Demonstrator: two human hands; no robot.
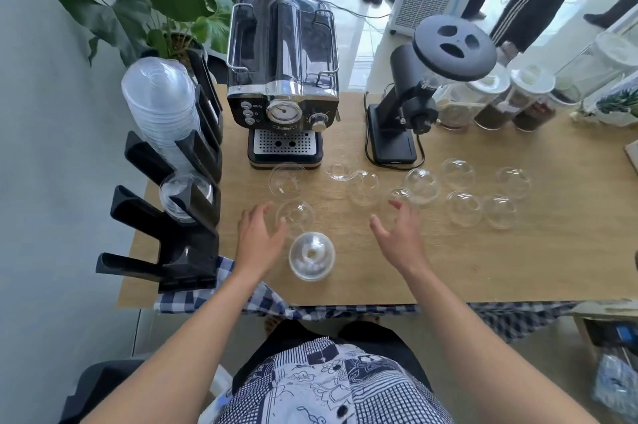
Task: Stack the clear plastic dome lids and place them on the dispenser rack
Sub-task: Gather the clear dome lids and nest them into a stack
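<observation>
Dome lid point(311, 256) on table between open hands, ungripped.

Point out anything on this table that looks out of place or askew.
About a dozen clear dome lids lie scattered singly over the wooden table rather than stacked on the black dispenser rack, which already holds a tall stack. Most lie dome up; the lid between the open hands seems flipped. Nothing looks spilled or broken.

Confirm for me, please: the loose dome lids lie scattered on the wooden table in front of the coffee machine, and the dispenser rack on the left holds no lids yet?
Not quite. The head view shows the dispenser rack already holding a tall stack of lids. The rest stands: loose dome lids lie scattered on the wooden table before the coffee machine.
</observation>
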